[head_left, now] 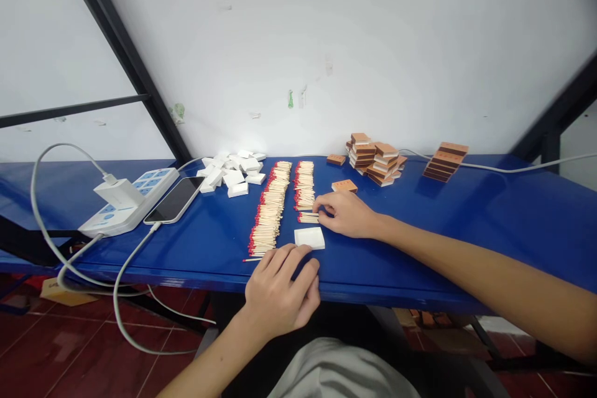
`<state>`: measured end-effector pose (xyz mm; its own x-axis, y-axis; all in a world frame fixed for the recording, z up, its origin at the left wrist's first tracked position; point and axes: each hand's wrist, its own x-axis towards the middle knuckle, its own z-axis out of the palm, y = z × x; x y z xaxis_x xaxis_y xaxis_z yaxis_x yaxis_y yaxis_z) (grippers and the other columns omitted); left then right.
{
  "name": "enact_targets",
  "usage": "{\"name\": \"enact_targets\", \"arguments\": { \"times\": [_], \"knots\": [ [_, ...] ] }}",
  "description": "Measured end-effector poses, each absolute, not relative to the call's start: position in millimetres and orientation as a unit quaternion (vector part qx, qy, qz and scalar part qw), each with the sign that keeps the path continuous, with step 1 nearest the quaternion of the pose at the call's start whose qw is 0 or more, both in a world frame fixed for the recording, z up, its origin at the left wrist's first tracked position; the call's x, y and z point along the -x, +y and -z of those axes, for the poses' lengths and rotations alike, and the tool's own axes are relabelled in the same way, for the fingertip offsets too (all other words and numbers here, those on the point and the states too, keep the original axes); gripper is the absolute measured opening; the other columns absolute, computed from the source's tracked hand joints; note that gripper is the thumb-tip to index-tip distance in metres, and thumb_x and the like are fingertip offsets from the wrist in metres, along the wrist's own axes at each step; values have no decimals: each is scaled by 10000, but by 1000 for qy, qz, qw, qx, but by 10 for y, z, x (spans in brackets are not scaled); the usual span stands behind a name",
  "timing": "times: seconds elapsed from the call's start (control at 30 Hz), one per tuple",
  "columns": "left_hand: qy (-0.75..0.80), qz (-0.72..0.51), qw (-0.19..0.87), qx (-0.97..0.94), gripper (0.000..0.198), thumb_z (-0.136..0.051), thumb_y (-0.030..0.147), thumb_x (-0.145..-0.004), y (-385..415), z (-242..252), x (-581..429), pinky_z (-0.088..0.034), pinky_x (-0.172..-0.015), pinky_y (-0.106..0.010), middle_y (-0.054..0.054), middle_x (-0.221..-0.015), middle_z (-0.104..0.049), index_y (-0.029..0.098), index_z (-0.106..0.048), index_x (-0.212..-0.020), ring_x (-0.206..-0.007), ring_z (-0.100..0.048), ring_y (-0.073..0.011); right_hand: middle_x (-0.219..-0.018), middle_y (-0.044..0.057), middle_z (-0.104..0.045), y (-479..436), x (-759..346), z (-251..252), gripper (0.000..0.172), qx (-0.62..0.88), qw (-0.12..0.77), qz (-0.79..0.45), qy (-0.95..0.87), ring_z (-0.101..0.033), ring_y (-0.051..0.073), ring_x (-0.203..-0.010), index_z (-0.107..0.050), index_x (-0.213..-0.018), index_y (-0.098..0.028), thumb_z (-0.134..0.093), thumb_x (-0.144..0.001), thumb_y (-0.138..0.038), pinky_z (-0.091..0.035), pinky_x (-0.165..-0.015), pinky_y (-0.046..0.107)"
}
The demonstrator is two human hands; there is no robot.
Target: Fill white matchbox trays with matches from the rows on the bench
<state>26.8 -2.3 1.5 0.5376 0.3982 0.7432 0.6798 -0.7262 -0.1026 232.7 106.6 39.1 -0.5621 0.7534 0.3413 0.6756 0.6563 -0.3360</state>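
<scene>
Roughly side to side, the small bunch of matches (308,217) lay on the blue table (401,242), red heads to your left, bare ends to your right. Your right hand (347,214) was the nearer one: thumb and fingertips bent together at the bare ends, touching. Whether they pinched the sticks or merely squared them, you couldn't tell from this angle.

Just on your side of the bunch sat the white tray (310,238), a narrow gap between them, its longer side running nearly parallel to the sticks. Your left hand (282,286) was closest to it, fingers loosely bent, one fingertip at the tray's near edge, thumb well off it; nothing showed in the grasp, though the palm was hidden.

Beyond the bunch, the short row of matches (305,183) ran away from you toward the wall. To its left, the longer row (269,208) did the same, heads also leftward. One loose match (252,259) lay just beside your left fingers.
</scene>
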Motion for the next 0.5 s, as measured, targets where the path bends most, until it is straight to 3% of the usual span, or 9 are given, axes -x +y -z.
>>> {"name": "enact_targets", "arguments": {
  "times": [0.5],
  "knots": [
    [-313, 369, 196, 853, 167, -542, 173, -858, -18, -8, -268, -487, -787, -384, -91, -1064, -703, 168, -672, -963, -944, -636, -264, -606, -46, -523, 1060, -2332, -381, 166, 392, 226, -105, -885, -408, 96, -530, -693, -884, -187, -565, -788, -143, -271, -575, 239]
  ]
}}
